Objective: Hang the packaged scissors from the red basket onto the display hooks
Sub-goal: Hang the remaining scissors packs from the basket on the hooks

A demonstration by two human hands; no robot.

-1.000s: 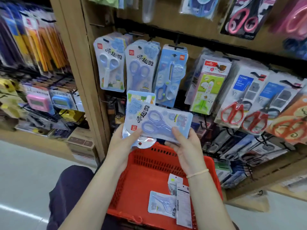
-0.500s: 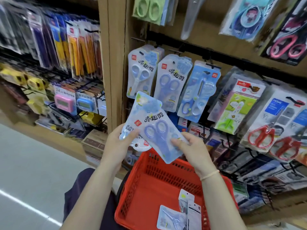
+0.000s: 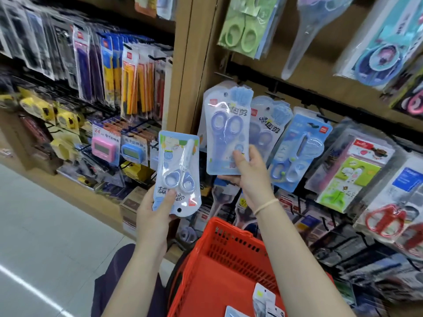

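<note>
Your right hand (image 3: pixel 248 177) grasps a purple scissors pack (image 3: pixel 226 131) at center frame's hooks, left hand (image 3: pixel 158 213) grasps another pack (image 3: pixel 177 175); more wait in the basket (image 3: pixel 229 259).

A wooden display wall (image 3: pixel 192 72) carries rows of packaged scissors on black hooks, among them blue packs (image 3: pixel 267 131) hanging side by side and red-handled scissors (image 3: pixel 384 221) lower right. To its left, a wire rack (image 3: pixel 96 110) holds hanging pen packs (image 3: pixel 135 83), yellow tape measures (image 3: pixel 36 106) and pink and blue timers (image 3: pixel 103 148). A red basket (image 3: pixel 231 252) sits below with a few packages (image 3: pixel 263 298) lying in it.
</note>
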